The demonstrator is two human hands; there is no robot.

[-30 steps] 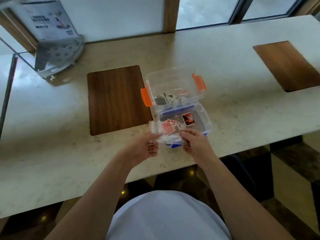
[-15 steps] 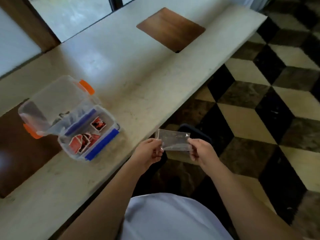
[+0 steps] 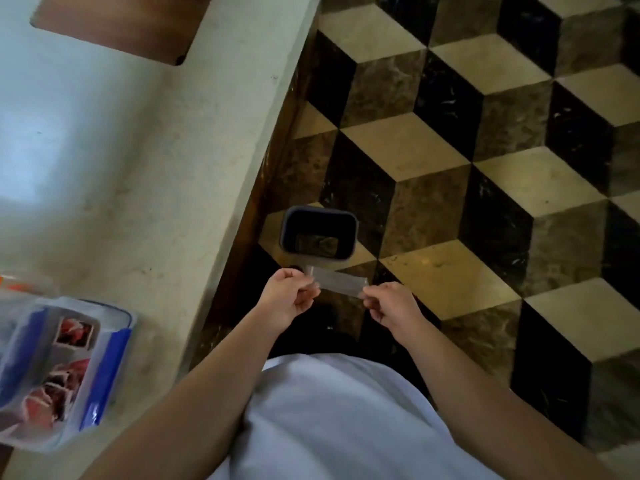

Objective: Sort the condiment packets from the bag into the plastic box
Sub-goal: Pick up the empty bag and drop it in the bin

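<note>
I hold a clear, flat plastic bag [image 3: 341, 284] stretched between both hands, off the counter and above the floor. My left hand [image 3: 287, 297] pinches its left end and my right hand [image 3: 389, 303] pinches its right end. The bag looks empty. The clear plastic box [image 3: 114, 344] with blue trim sits at the lower left on the pale stone counter [image 3: 145, 188], partly cut off by the frame edge. Red condiment packets [image 3: 52, 389] lie in its compartments.
A small dark bin [image 3: 318, 233] stands on the chequered floor [image 3: 485, 168] just beyond the bag, beside the counter edge. A wooden inlay [image 3: 117, 26] lies in the counter at the top left. An orange latch [image 3: 10, 287] shows at the left edge.
My view and both hands have swung right, away from the box. The bag left the box area, went from holding packets to looking empty, and now hangs over the floor near the bin.
</note>
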